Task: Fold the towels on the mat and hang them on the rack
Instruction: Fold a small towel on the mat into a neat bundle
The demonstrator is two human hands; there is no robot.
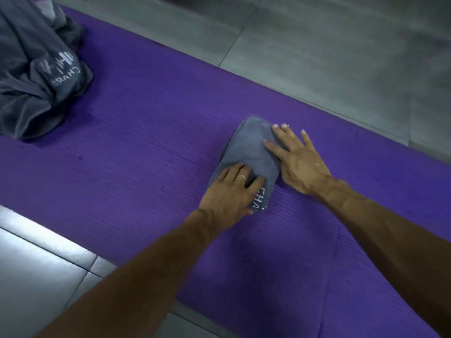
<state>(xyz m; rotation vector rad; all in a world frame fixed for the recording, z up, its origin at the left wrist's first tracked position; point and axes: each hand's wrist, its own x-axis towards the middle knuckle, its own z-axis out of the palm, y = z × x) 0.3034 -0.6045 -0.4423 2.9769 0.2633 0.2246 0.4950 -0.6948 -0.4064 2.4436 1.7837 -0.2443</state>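
- Two bare hands are pressing on one folded grey towel, which is lying on the purple mat.
- Left hand is resting on the near end of the folded towel with its fingers bent a little and spread over the cloth; a thin ring is showing on one finger. Whether this grip is pinching the fabric or only pressing it, I cannot tell.
- Right hand is lying flat with straight, spread fingers along the towel's right edge, its fingertips reaching the towel's far end and its palm sitting partly on the mat.
- White lettering is showing on the near end of the folded towel, just beside the left hand's thumb.
- Well apart from the folded towel, to its far left, a crumpled heap of grey towels is sitting on the mat, with the same kind of white lettering facing up.
- Grey floor tiles are showing beyond the folded towel past the mat's far edge, and also to its near left.
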